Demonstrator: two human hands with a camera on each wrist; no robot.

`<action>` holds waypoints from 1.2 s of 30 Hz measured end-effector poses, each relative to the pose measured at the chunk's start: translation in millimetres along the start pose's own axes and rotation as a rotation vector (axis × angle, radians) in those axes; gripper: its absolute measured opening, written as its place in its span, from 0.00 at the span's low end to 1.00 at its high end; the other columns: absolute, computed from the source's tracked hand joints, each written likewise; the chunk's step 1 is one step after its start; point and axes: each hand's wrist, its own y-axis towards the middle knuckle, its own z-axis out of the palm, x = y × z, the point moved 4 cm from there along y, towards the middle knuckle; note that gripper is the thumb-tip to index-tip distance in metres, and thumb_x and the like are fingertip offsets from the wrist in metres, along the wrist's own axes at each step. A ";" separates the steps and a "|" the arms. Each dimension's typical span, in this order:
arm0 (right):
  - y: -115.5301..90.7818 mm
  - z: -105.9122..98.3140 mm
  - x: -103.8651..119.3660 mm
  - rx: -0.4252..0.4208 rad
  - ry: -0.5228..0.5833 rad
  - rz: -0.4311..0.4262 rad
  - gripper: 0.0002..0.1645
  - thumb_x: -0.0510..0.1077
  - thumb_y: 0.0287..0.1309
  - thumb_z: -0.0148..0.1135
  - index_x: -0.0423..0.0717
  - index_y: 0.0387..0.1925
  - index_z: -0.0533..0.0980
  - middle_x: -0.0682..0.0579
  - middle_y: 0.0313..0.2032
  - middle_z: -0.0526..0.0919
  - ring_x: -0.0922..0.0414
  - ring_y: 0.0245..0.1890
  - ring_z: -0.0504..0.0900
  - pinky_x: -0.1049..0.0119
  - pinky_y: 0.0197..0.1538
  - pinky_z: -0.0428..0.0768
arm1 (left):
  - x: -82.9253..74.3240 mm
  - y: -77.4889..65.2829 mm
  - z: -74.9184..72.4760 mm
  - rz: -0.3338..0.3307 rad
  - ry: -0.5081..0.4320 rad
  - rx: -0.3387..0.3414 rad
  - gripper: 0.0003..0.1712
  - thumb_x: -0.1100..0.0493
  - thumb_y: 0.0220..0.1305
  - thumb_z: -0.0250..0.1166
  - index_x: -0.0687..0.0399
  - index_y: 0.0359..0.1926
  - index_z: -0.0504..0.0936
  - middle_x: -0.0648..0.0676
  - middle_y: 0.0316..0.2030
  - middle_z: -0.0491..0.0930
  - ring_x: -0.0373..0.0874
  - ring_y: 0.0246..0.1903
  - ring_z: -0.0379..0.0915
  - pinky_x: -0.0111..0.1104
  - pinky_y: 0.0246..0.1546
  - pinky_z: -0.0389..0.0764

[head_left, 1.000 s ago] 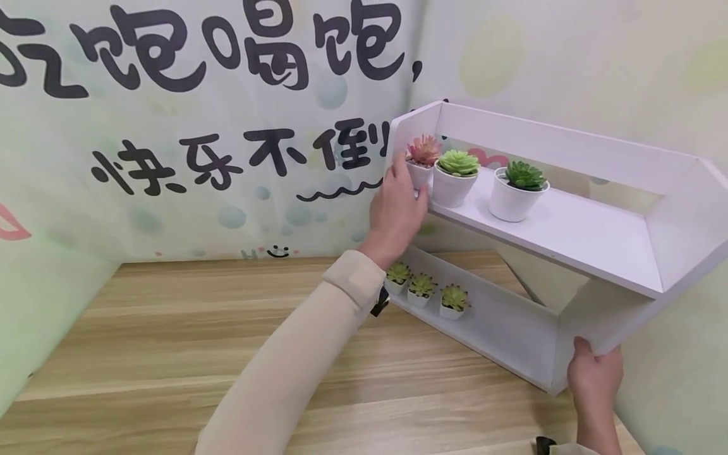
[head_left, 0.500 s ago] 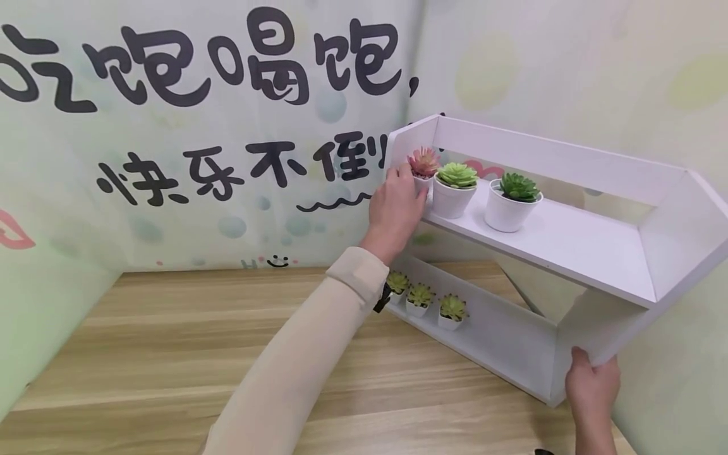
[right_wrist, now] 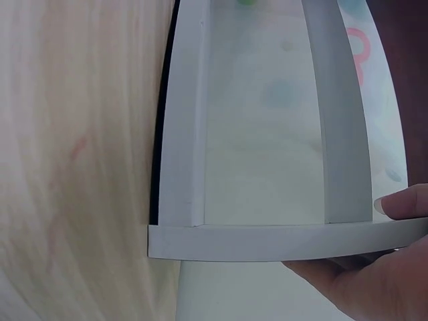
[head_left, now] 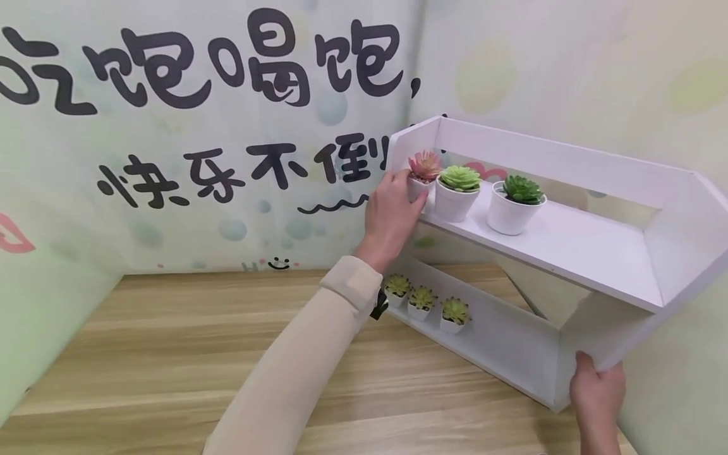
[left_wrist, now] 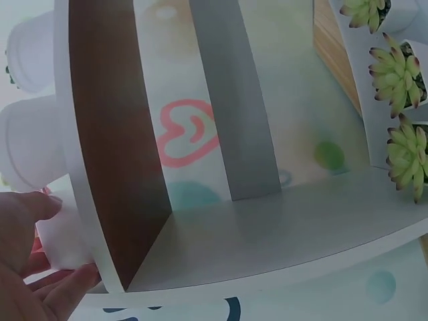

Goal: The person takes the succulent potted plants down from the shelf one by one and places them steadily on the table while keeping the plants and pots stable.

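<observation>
A white two-tier shelf (head_left: 597, 262) stands at the right of the table. My left hand (head_left: 391, 212) holds the white pot of a pink potted succulent (head_left: 424, 165) at the left end of the upper tier. In the left wrist view its thumb and fingers close around that pot (left_wrist: 65, 234). Beside it stand a light green succulent (head_left: 459, 179) and a dark green succulent (head_left: 522, 189), both in round white pots. My right hand (head_left: 597, 388) grips the shelf's right side panel low down, thumb inside and fingers outside, as the right wrist view shows (right_wrist: 374, 281).
Several small succulents in white pots, one of them a yellow-green succulent (head_left: 455, 311), line the left part of the lower tier. Under the shelf lies the wood-grain table (head_left: 199, 354). A printed wall (head_left: 256, 221) with dark lettering closes off the back.
The head view has tilted up a little, so the shelf sits slightly lower in it. My left fingers have slid lower around the pink succulent's pot. The right hand keeps its grip.
</observation>
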 end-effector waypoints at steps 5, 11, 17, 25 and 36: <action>0.8 -1.4 -0.2 -0.013 -0.034 0.022 0.32 0.47 0.73 0.43 0.32 0.70 0.60 0.31 0.64 0.70 0.55 0.46 0.69 0.52 0.57 0.70 | 0.0 -5.1 -7.4 0.023 -0.029 -0.041 0.27 0.48 0.66 0.69 0.57 0.61 0.80 0.58 0.54 0.83 0.51 0.49 0.85 0.39 0.50 0.87; 1.6 -3.3 -3.9 -0.014 -0.006 0.048 0.32 0.49 0.74 0.45 0.35 0.72 0.60 0.41 0.57 0.73 0.71 0.42 0.64 0.43 0.69 0.68 | 2.5 -10.8 -16.8 0.010 -0.055 -0.063 0.28 0.48 0.64 0.71 0.57 0.60 0.81 0.59 0.57 0.83 0.52 0.51 0.85 0.38 0.53 0.86; 2.6 -1.6 -5.7 -0.014 -0.020 0.035 0.31 0.50 0.74 0.46 0.38 0.71 0.62 0.62 0.45 0.70 0.75 0.39 0.64 0.63 0.54 0.69 | 10.8 -18.5 -30.2 0.002 -0.069 -0.072 0.29 0.48 0.63 0.72 0.58 0.61 0.81 0.58 0.55 0.84 0.49 0.52 0.84 0.36 0.54 0.85; 1.8 -0.9 -8.4 -0.009 -0.010 0.026 0.22 0.49 0.74 0.47 0.50 0.65 0.68 0.75 0.39 0.67 0.76 0.38 0.65 0.70 0.48 0.66 | 25.2 -33.6 -45.8 -0.003 -0.220 -0.061 0.30 0.51 0.62 0.73 0.58 0.62 0.80 0.58 0.56 0.83 0.48 0.52 0.83 0.32 0.52 0.86; -0.1 -1.7 -11.7 -0.026 -0.006 0.031 0.11 0.50 0.73 0.49 0.68 0.53 0.68 0.78 0.36 0.66 0.78 0.37 0.64 0.73 0.50 0.63 | 49.9 -60.9 -74.4 0.042 -0.333 -0.071 0.29 0.55 0.60 0.75 0.62 0.61 0.81 0.59 0.53 0.84 0.47 0.43 0.89 0.27 0.45 0.87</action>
